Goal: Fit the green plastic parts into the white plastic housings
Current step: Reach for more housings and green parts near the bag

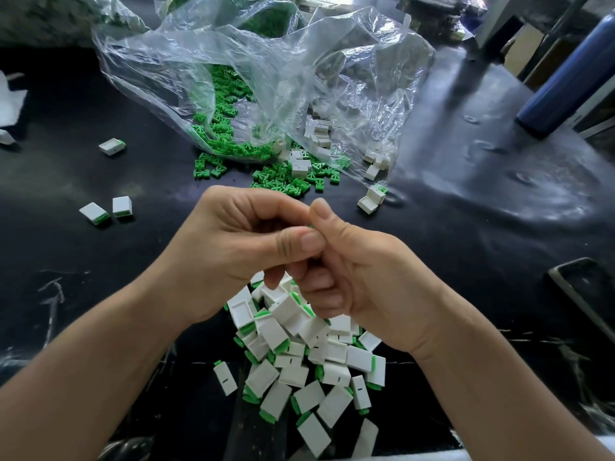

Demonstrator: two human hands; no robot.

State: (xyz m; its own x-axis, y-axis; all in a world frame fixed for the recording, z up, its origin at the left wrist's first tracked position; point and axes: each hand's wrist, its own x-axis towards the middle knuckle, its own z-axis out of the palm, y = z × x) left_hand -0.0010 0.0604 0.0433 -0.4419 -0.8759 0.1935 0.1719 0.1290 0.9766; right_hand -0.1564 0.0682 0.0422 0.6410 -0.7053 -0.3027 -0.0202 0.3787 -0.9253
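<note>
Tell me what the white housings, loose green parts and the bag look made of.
White housings: hard moulded plastic, likely; matte, even colour, crisp edges. Green parts: seemingly the same rigid plastic, uniform bright colour, thin moulded ribs. Bag: thin clear plastic film; crumpled, glossy glints, contents show through.

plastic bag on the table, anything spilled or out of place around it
Loose green parts and white housings have spilled from the bag's open mouth onto the black table. Three finished pieces lie stray at left, apart from the pile.
</note>
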